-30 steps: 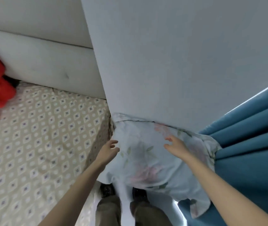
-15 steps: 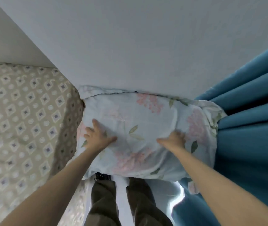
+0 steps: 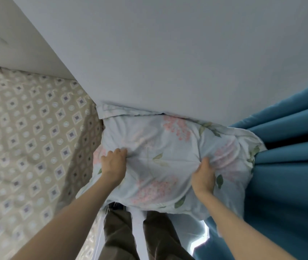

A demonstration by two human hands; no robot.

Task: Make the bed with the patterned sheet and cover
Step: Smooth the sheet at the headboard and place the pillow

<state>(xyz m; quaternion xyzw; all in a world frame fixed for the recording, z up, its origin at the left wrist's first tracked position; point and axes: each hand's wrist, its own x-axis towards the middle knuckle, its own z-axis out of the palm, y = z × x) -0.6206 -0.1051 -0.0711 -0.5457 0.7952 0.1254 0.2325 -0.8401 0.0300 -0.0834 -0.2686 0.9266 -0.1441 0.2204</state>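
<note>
Both hands lay flat a moment ago; now the left hand (image 3: 114, 163) and right hand (image 3: 203, 176) each squeeze a fistful of the flowery bundle (image 3: 160, 147), so I think lifting comes next; it leans on the wall (image 3: 168, 53) between bed (image 3: 27, 137) and blue curtain (image 3: 290, 166); its long side runs from bed to curtain.
</note>
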